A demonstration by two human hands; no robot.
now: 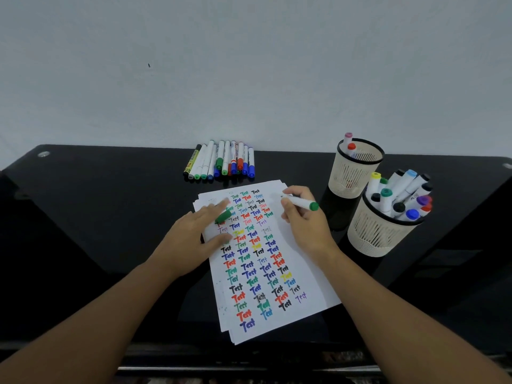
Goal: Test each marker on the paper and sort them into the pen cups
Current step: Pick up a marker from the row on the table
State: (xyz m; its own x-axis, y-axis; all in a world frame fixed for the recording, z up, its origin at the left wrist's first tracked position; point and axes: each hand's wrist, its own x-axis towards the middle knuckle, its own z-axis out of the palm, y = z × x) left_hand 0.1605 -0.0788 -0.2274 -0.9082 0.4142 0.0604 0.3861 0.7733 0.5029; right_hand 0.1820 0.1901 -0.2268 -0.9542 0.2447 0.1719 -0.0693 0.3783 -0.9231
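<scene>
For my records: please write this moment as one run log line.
right hand: holds green marker | left hand: holds green cap, rests on paper | step: testing

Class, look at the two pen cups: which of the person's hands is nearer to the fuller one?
Right. The right hand, holding a green marker, is just left of the fuller cup; the left hand lies farther away across the paper.

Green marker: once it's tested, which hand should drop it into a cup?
Right, probably. The right hand already grips the green marker, and both cups stand on its side. The left hand presses the paper and holds the green cap.
</scene>
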